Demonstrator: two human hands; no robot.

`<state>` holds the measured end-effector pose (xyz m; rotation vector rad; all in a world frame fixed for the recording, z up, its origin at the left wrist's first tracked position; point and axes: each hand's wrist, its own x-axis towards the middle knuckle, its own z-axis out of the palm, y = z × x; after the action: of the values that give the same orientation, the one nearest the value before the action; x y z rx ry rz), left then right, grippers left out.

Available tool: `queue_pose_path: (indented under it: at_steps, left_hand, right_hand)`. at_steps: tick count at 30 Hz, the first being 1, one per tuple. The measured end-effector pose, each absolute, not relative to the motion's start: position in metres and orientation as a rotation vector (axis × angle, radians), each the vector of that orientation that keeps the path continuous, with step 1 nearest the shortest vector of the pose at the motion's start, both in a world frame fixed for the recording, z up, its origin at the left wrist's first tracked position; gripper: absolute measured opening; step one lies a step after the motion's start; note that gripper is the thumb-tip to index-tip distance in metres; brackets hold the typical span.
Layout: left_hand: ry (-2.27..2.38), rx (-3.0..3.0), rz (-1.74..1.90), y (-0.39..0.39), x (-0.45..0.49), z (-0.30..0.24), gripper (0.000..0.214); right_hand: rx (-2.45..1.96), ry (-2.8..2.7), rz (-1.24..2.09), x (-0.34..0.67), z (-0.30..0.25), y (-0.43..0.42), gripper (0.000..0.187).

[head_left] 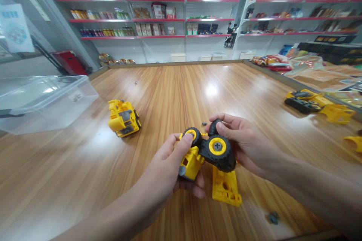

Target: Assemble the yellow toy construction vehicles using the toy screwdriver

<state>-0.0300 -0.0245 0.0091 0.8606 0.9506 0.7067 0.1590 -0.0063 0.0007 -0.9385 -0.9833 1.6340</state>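
Observation:
Both my hands grip a yellow toy vehicle chassis (195, 158) with black wheels, just above the wooden table (175, 90). My left hand (172, 169) wraps its yellow body, thumb on the small front wheel (191, 135). My right hand (243, 145) holds the other side, fingers curled over a wheel behind the large wheel (217, 150) with its yellow hub and grey screw. A loose yellow plastic part (226, 188) lies flat under the toy.
A yellow toy cab section (123, 118) sits left of centre. A clear plastic bin (42, 99) stands at the far left. More yellow and black toy parts (316, 103) lie at the right edge. Small grey screws (273, 217) are scattered about. Shop shelves line the back.

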Motion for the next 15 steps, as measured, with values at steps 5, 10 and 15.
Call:
queue_pose_path:
  at_steps: [5, 10, 15]
  left_hand:
    - [0.987, 0.976, 0.732, -0.0243, -0.0303, 0.0066, 0.038]
    - [0.988, 1.043, 0.782, -0.0246, -0.0300, 0.0047, 0.037]
    - [0.998, 1.104, 0.798, -0.0234, -0.0321, 0.0024, 0.036]
  right_hand:
    - [-0.961, -1.025, 1.600, 0.1586, -0.0002, -0.0059, 0.020]
    - [-0.990, -1.052, 1.567, 0.1582, 0.0019, -0.0069, 0.020]
    - [-1.010, -1.080, 1.540, 0.1593, 0.0031, -0.0083, 0.021]
